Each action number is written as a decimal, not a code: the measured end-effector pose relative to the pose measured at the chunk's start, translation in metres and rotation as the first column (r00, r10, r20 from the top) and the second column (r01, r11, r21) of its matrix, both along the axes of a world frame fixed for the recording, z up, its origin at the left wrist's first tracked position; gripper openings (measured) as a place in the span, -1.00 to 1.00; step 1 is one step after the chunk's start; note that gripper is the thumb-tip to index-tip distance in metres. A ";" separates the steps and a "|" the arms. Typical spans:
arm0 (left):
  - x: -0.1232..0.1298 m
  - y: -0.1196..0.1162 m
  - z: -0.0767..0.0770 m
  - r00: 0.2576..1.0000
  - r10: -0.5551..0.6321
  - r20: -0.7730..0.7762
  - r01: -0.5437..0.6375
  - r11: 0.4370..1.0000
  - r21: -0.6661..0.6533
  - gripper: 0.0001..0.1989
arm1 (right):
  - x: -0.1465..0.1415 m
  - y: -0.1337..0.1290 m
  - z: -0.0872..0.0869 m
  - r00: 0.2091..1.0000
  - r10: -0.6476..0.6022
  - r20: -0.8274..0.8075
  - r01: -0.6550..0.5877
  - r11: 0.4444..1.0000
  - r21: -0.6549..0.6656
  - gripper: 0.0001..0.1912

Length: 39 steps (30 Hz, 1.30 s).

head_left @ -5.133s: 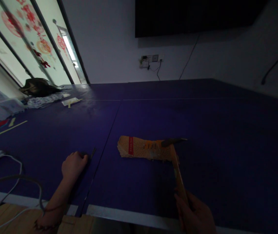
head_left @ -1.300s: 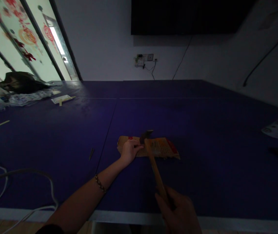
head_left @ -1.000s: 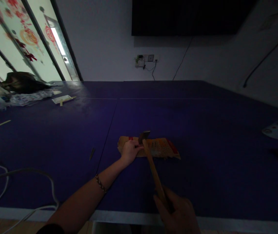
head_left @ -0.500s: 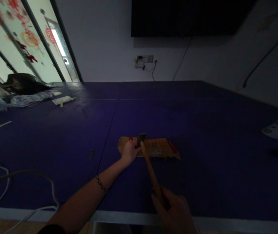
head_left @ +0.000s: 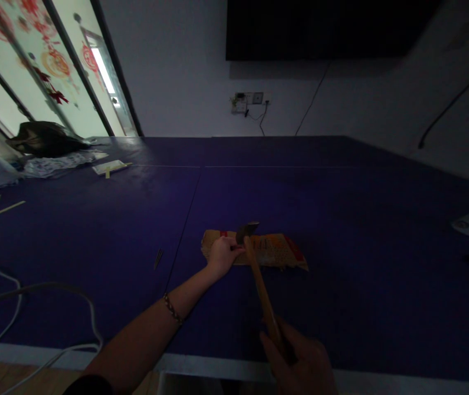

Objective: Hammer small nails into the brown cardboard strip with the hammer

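At lower centre we observe the right hand (head_left: 302, 359) wrapped round the hammer (head_left: 262, 291), apparently low on the handle for swing. At centre, the left hand (head_left: 221, 257) rests on the cardboard (head_left: 278, 250), likely steadying it; thumb and forefinger pinch together near the hammer's head, their contents indiscernible to us.

1 black bag (head_left: 47, 138), far left
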State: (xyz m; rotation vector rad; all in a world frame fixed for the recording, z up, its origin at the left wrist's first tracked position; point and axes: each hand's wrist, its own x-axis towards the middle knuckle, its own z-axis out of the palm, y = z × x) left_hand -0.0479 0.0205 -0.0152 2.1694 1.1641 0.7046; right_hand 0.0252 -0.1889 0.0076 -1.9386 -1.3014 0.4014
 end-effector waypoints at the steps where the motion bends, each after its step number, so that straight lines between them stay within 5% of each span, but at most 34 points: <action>1: 0.000 0.000 0.000 1.000 -0.003 0.002 0.003 1.000 0.005 -0.93 | 0.000 -0.001 0.000 1.000 -0.014 0.004 0.014 1.000 0.008 -0.47; 20: -0.001 0.000 0.000 1.000 0.013 -0.008 -0.013 1.000 0.010 -0.93 | 0.000 0.004 -0.011 0.999 -0.010 0.047 0.009 1.000 0.021 -0.46; 27: -0.002 0.001 -0.001 0.999 -0.034 0.019 0.034 0.999 0.007 -0.93 | 0.003 -0.003 -0.009 0.998 -0.039 -0.057 0.043 0.997 0.068 -0.50; 34: -0.003 0.004 -0.005 0.997 -0.062 0.040 0.061 0.998 0.005 -0.91 | 0.030 -0.007 0.002 0.978 -0.102 -0.181 0.118 0.990 0.077 -0.55; 39: -0.003 0.006 -0.007 0.995 -0.082 0.060 0.083 0.997 -0.004 -0.83 | 0.060 -0.004 -0.008 0.931 -0.168 -0.325 0.161 0.986 -0.047 -0.55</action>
